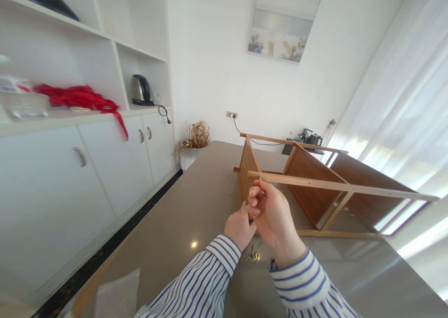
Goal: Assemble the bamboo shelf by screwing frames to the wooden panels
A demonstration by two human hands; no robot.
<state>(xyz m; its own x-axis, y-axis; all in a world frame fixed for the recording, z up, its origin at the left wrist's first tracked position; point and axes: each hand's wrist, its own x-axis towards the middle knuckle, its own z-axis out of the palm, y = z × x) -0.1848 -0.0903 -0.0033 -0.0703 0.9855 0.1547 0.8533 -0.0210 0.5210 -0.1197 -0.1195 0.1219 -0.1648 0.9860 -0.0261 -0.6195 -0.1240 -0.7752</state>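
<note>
A wooden shelf rack (304,183) lies on its side on the table, its end board (247,161) towards the left. My right hand (275,215) is closed in a pinch just below the end of the upper side rail. Between its fingertips is a small metal screw (260,179), its tip at the rail. Lower and to the left, my left hand (240,227) is closed at the near edge of the end board; its fingertips are partly hidden. Several loose screws (253,255) lie on the table beneath my hands.
The brown-grey table (175,243) has a clear plastic bag (118,292) at its near left. White cabinets (105,164) stand along the left, with a kettle (140,90) and red cloth (82,97) above. Behind are a dried plant (199,135) and a black kettle (314,140).
</note>
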